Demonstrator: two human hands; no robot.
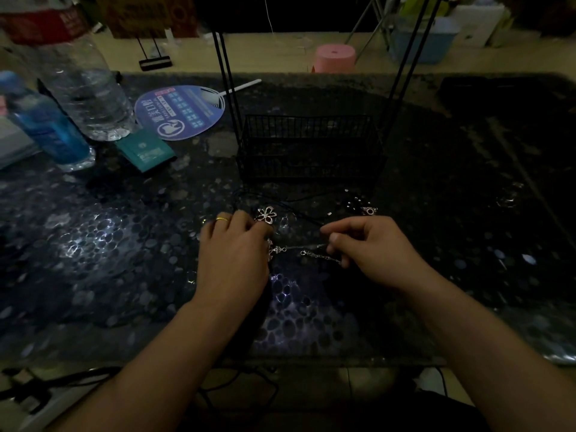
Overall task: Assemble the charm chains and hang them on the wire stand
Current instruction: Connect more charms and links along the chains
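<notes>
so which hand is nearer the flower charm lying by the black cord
Left. The left hand has its fingertips right beside the flower charm, seemingly touching its lower edge. The right hand sits further off to the charm's right, pinching a thin chain.

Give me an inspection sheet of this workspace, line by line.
Surface: dark pebble-patterned table, dimly lit.
Job's things: wire stand with basket base; flower charm by the left hand; silver chain between the hands; second charm.
Clutter: water bottle, blue bottle, paper fan, teal packet.
Hands: left hand on a charm; right hand pinches the chain.
Cables: black cords below the table edge.
Surroundings: pink stool, blue bin.
</notes>
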